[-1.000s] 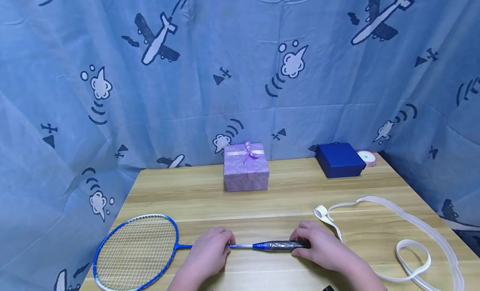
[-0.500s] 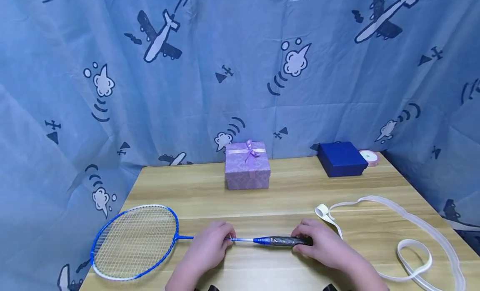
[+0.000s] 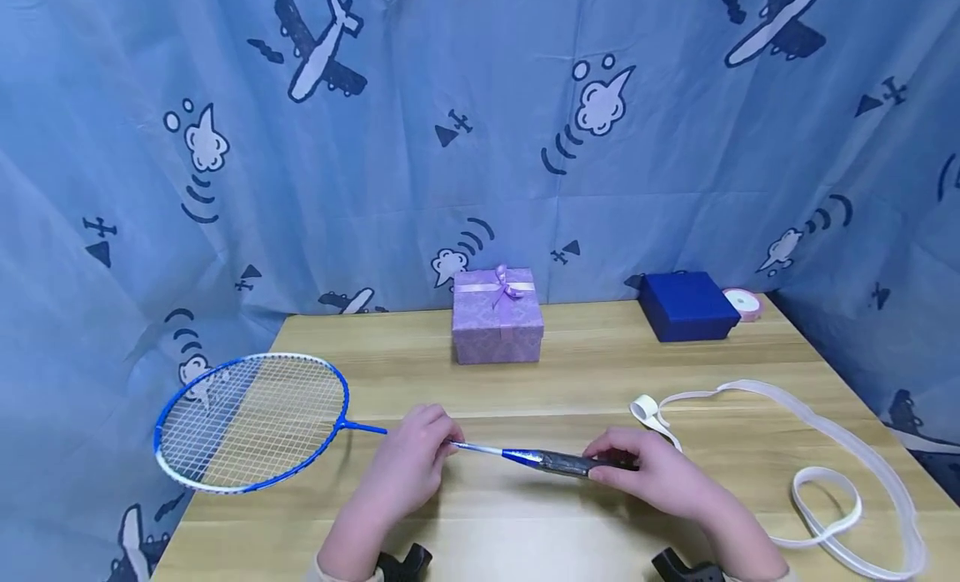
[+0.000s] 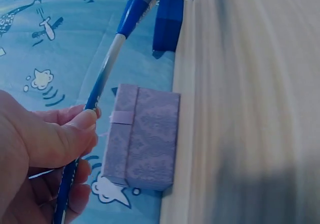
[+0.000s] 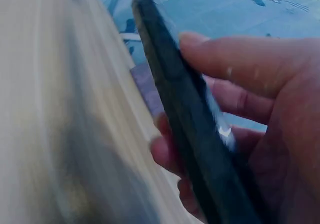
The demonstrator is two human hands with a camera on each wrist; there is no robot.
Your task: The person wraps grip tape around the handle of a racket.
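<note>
A blue and white badminton racket (image 3: 521, 457) spans the front of the table, held by both hands, its strung head to the left and raised over the tabletop. My left hand (image 3: 411, 453) grips the thin shaft; in the left wrist view the thumb and curled fingers (image 4: 80, 121) wrap the blue part of it. Around the dark, plastic-wrapped handle (image 5: 175, 93) close the fingers of my right hand (image 3: 647, 465), with the thumb lying along its side in the right wrist view. The head tilts up higher than the handle.
A lilac gift box (image 3: 497, 332) with a bow stands at the back middle. Back right are a dark blue box (image 3: 687, 307) and a pink ribbon spool (image 3: 742, 304). A loose white ribbon (image 3: 862, 457) curls over the right side of the table (image 3: 360, 336). Blue printed cloth hangs behind.
Both hands have lifted the racket from the tabletop. Its head has risen most and now overlaps the cloth at left. The camera view has dipped slightly.
</note>
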